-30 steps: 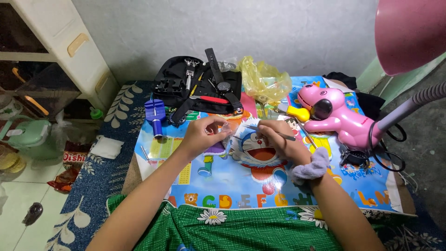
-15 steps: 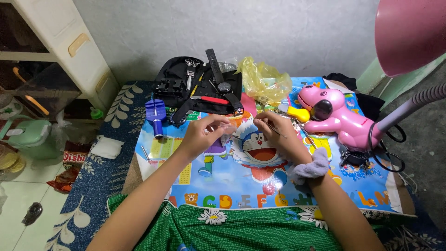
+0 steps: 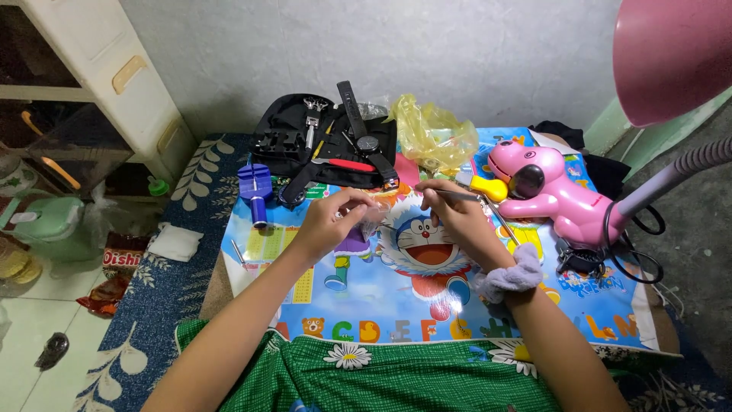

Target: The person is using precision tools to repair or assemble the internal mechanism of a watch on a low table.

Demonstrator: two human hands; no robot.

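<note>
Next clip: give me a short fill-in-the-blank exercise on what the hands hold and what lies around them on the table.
1. The right hand holds thin metal tweezers; on that wrist sits a lilac fabric ____.
2. The left hand pinches a small clear plastic bag above the ____ printed on the colourful cartoon table mat.
3. The dog-shaped plastic lamp base is ____ in colour.
4. The open black fabric tool pouch lies beside a crumpled ____ plastic bag.

Missing words: scrunchie; cat; pink; yellow

Your mat point(image 3: 534, 305) is bright blue with cartoon figures and coloured letters, your skirt point(image 3: 412, 381) green check with white daisies, your scrunchie point(image 3: 509, 275) lilac; beside you sit a pink toy point(image 3: 560, 194), yellow bag point(image 3: 431, 133), black pouch point(image 3: 286, 130), blue tool point(image 3: 255, 187)
</note>
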